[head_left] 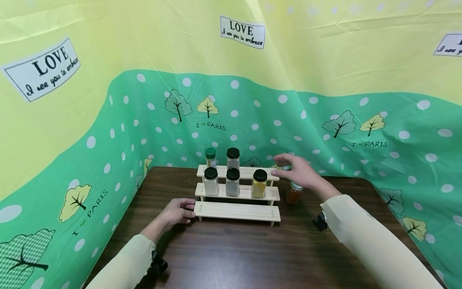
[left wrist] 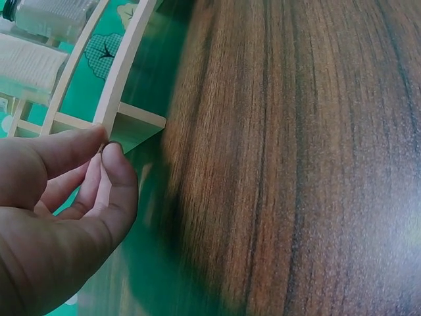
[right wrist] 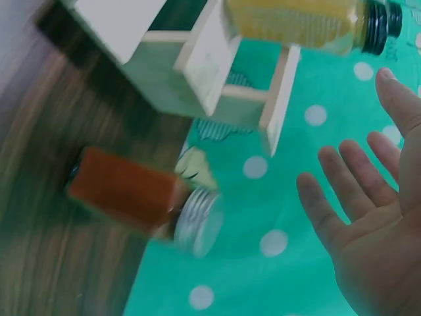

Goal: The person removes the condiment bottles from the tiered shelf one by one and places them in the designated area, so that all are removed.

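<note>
- Wooden rack (head_left: 236,211): at left hand's (head_left: 177,211) fingertips; thumb and fingers pinch bottom tier's end.
- Right hand (head_left: 298,171): fingers straight, apart, near top tier's right end.
- Yellow jar (head_left: 259,185): middle tier, left of right hand.
- Red jar (head_left: 294,194): on table (head_left: 234,253), below right hand.
- Green-lidded jar (head_left: 211,157): top tier, well left of right hand.

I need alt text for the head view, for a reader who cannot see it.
A person's left hand pinches the lower left end of a three-tier wooden rack, while the open right hand hovers near its upper right end. Five jars stand on its upper two tiers; a jar with red-orange contents stands on the brown table to the right.
</note>
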Available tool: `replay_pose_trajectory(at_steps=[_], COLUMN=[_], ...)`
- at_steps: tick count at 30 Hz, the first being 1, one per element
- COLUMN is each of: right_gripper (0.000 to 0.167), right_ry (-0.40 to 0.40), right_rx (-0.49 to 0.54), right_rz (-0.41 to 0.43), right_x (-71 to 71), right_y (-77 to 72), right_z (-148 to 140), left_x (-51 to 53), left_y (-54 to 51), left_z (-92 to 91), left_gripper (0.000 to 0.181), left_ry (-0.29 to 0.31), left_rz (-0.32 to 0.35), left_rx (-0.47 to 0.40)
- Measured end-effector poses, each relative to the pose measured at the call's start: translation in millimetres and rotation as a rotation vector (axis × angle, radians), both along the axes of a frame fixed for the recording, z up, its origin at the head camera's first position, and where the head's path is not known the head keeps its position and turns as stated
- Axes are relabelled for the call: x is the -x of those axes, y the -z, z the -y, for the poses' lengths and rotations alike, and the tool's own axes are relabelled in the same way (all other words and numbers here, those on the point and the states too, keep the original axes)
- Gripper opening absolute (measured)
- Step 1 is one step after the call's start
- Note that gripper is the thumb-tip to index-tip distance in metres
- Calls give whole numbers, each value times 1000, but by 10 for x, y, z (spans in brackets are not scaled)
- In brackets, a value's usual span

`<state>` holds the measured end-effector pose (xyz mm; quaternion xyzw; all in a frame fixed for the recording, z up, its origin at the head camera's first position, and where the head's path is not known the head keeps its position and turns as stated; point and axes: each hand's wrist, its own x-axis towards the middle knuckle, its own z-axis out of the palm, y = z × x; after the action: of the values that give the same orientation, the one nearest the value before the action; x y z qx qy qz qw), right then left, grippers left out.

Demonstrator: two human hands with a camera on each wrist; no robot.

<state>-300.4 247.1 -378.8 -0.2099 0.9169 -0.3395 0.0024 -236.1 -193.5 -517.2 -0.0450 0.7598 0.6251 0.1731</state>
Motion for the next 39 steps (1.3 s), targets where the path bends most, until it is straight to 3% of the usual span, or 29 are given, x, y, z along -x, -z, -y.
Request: replay_pose_trajectory(at_steps=[17, 29, 39], right_gripper=[59, 64, 66], right_ry=[-78, -80, -81], right_rx=[79, 48, -11], right_rz=[52, 78, 70], right_x=[168, 341, 376], right_y=[-195, -164, -141], right_z=[691, 999, 1144], left_x=[-23, 10, 11], left_y=[4, -54, -43], left_z=[13, -7, -12], left_gripper=[52, 54, 53], left_ry=[6, -10, -10], left_rz=[12, 28, 25], left_rx=[-10, 2, 15])
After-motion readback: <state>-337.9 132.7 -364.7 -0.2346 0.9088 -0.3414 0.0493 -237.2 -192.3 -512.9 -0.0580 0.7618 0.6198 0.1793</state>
